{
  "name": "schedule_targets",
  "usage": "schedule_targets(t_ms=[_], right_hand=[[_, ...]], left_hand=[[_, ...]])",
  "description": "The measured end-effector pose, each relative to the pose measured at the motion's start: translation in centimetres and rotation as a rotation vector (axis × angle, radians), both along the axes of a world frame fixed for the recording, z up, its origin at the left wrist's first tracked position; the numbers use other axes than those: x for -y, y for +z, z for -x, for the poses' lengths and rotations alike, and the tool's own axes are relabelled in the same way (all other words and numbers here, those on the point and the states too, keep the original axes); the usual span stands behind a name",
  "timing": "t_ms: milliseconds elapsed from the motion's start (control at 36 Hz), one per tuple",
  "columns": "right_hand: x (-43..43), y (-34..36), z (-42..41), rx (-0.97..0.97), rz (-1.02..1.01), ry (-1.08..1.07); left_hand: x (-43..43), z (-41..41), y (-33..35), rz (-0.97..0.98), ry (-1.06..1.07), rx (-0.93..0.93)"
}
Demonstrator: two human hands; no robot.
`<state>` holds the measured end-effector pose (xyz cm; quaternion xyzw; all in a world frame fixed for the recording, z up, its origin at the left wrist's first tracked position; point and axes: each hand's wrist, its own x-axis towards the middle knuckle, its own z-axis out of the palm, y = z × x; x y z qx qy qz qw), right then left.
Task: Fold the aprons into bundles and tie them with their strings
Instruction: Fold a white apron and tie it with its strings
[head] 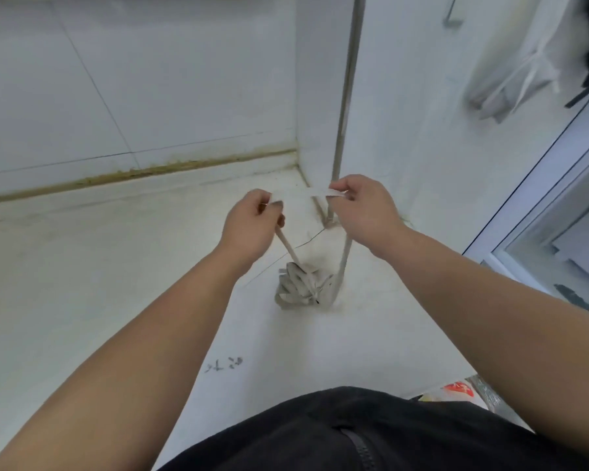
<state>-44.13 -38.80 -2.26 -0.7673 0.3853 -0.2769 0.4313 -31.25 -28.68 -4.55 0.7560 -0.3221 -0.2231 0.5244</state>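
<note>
At the left of the frame the white counter (82, 283) runs back to the tiled wall (116, 79); nothing of the task lies there.

Just left of centre, your left hand (252, 226) is raised over the counter with its fingers curled in. It pinches the left string (288, 248), which runs taut down and to the right.

That string ends at the apron bundle (301, 288), a small grey folded wad on the counter just below centre, under the gap between your hands. It already looks folded and gathered, so you appear to be at the tying step.

Between your hands, a flat pale stretch of string (315, 192) spans from fingertip to fingertip. Whether the two ends are already crossed there is too blurred to tell.

Right of centre, your right hand (368, 209) pinches that stretch between thumb and forefinger. The right string (344, 260) drops from under it to the bundle's right edge.

Next, you probably need to cross the ends, pass one under the other and draw both outward and down until the knot sits against the cloth. Keep the tension even, or the wad may lift or spring open.

At the right of the frame a metal post (346, 96) stands in the corner. A plastic bag (510, 76) hangs in the upper right, above a glass-fronted cabinet (558, 215).
</note>
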Motion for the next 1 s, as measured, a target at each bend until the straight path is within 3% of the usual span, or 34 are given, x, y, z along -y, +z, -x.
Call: schedule_targets(t_ms=[111,250,389,528,722,917,1000], right_hand=[[2.4,0.7,2.4,0.117,-0.201,-0.140],[2.7,3.4,2.1,0.397,-0.432,-0.140],[3.3,6.2,0.5,0.284,-0.156,-0.095],[5.4,9.5,1.2,0.259,-0.043,-0.154],[8.5,13.1,4.3,0.275,-0.058,-0.130],[12.5,16.1,10.1,0.311,-0.100,0.007],[15.0,17.4,13.2,0.445,-0.197,0.039]], left_hand=[[1.4,0.0,1.7,0.078,0.097,-0.121],[2.5,1.3,3.5,0.041,-0.063,-0.077],[4.2,2.1,6.7,0.070,-0.222,-0.111],[6.4,1.6,10.4,0.170,-0.264,-0.164],[10.3,5.7,14.6,0.254,-0.449,-0.074],[15.4,9.2,17.9,0.442,-0.303,-0.133],[17.8,11.5,19.0,0.484,-0.307,-0.113]])
